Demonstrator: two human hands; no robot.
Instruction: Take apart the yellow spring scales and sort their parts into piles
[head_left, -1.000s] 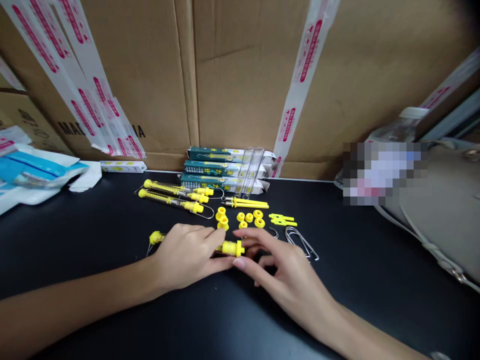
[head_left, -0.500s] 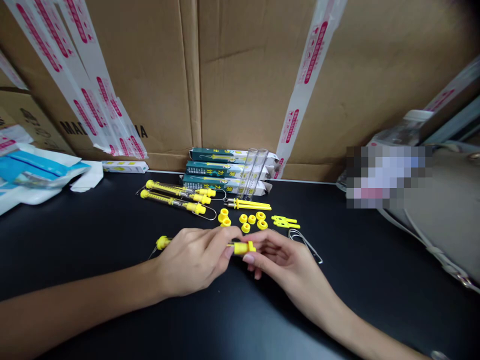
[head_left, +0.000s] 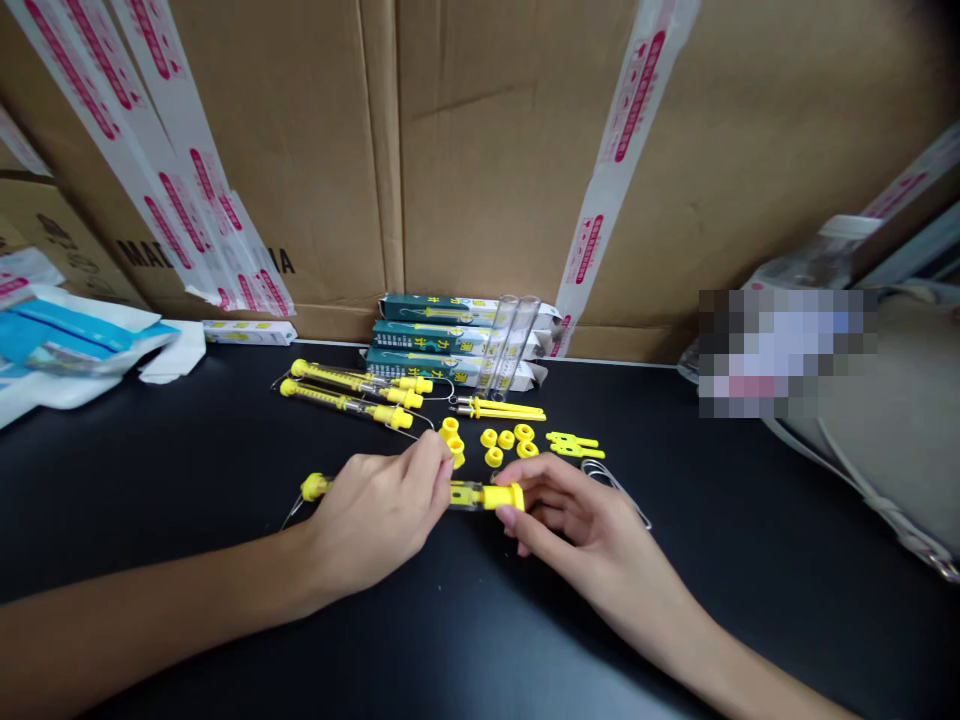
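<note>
Cardboard boxes wall off the back of the black table, w/ strips of packing tape running down them. Far R, a beige bag sits against the boxes, a plastic bottle behind it, and part of that corner is blurred out. Far L, white-and-blue packets lie on the table edge.

Back center, three green boxes are stacked on their sides, w/ two clear tubes leaning upright against them. Just in front, two spring scales lie side by side, next to a yellow forked rod. Loose yellow rings, yellow plugs, a flat yellow piece and a wire hook are scattered nearby.

Third spring scale lies crosswise in front of those parts, held just above the table btwn both hands. L hand has its fingers closed around the barrel, hiding the middle, w/ fingertips right by the plugs. R hand has its fingers curled around the yellow end, near the wire hook.
</note>
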